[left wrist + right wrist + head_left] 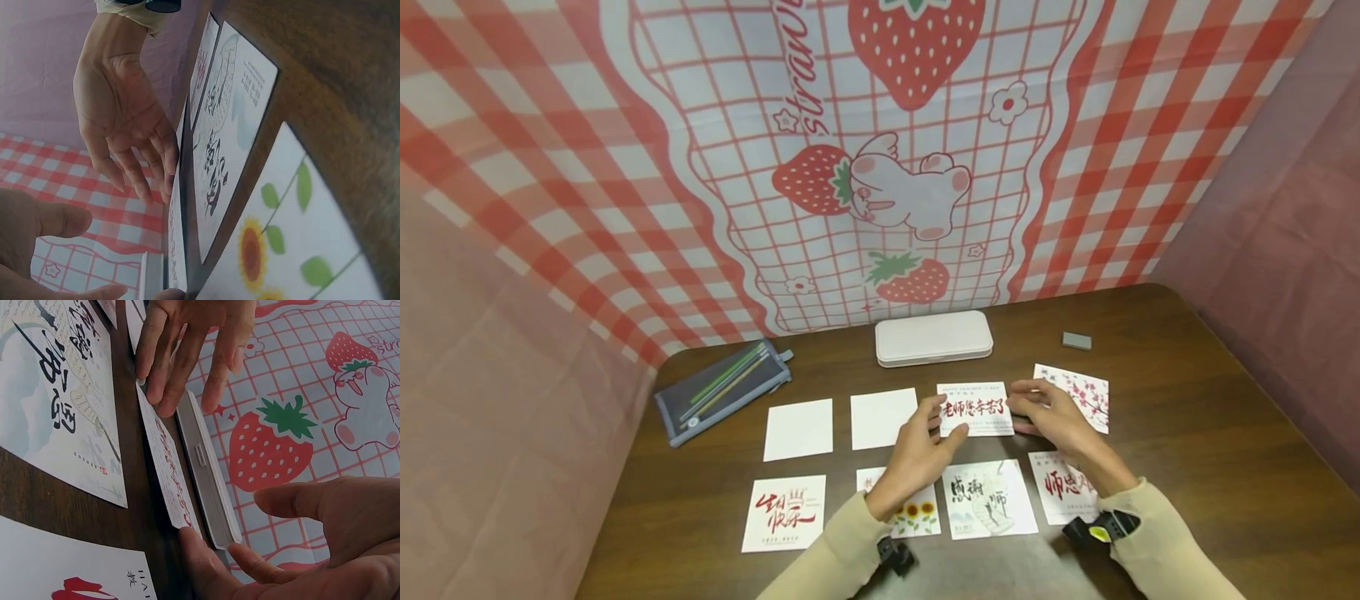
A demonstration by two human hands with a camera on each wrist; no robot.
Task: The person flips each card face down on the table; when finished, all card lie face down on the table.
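A white card with red writing (973, 409) lies on the table between both hands in the head view. My left hand (919, 446) is at its left edge, fingers loosely bent, the thumb over the lower edge. At the opposite edge is my right hand (1054, 418), its fingers loosely extended. The right wrist view shows the card (165, 464) at a low angle, with a fingertip of the right hand (319, 547) right at its near corner and the fingertips of the left hand (197, 347) along its far end. Neither hand curls round the card.
Two blank white cards (799, 430) (883, 418) lie left of it, a blossom card (1092, 398) right. Nearer are birthday (784, 514), sunflower (919, 517), black-lettered (988, 500) and red-lettered (1060, 492) cards. Behind stand a mesh pencil pouch (722, 390), white case (934, 338) and grey eraser (1077, 341).
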